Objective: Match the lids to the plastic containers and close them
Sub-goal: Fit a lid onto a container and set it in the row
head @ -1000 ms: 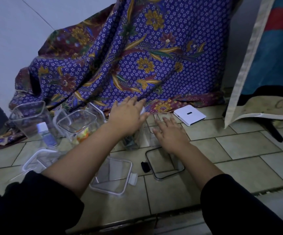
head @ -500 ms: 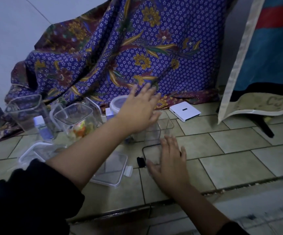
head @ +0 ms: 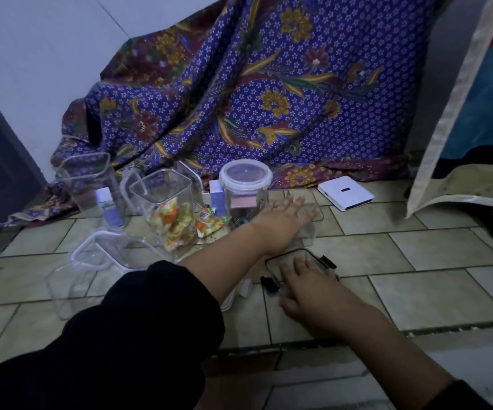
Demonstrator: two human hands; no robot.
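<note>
Clear plastic tubs and loose lids sit on a pale tiled floor (head: 416, 247). We see our left hand (head: 286, 213) reaching across, its fingers (head: 295, 202) straight and spread over the open top of a low clear rectangular plastic container (head: 313, 224); they rest there and grip nothing. Our right hand (head: 310, 287) lies flat on a clear rectangular lid with a black rim and black clips (head: 286, 260), fingers (head: 301, 263) extended and slightly apart, touching rather than pinching.

The step in hand looks like pairing this lid with that container. To do it well, we would keep the left hand steadying the container, work the right fingertips under one lid edge to lift it off the floor, line up the corners, keep the clips swung outward, press the lid level, then snap each clip down.

The lid lies directly under our right fingers, just in front of the container and apart from the left hand.
</note>
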